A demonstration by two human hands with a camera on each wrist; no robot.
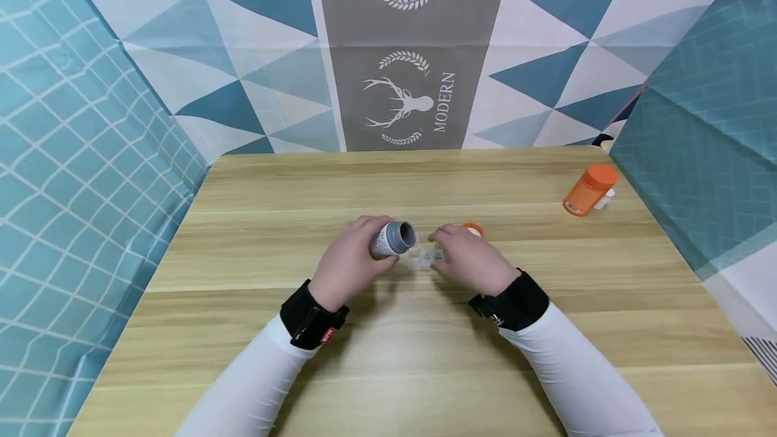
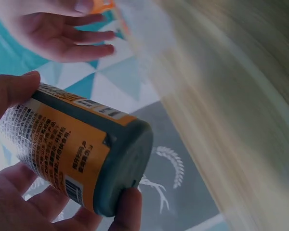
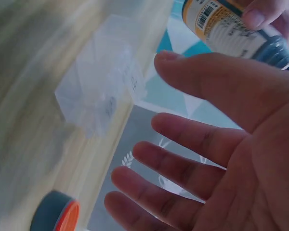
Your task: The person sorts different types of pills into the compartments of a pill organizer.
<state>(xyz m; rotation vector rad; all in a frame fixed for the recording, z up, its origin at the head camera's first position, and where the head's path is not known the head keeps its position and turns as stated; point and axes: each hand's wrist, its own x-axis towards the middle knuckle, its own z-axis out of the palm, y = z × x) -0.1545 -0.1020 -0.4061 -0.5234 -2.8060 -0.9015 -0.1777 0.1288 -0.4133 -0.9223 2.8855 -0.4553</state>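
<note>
bottle is gripped by left hand; empty right hand, fingers loosely parted, partly hides clear case and cap from above; orange jar well apart.

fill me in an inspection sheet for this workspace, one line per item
Surface: wood-grain table
Job's things: uncapped bottle, tilted; small clear box on the table; loose cap, orange and dark, lying nearby
Clutter: orange bottle at the far right, a small white item partly hidden behind it
Left hand: grips the uncapped bottle
Right hand: beside the clear box, holding nothing
Cables: nothing seen
Surroundings: patterned cloth behind the table and along both sides
</note>
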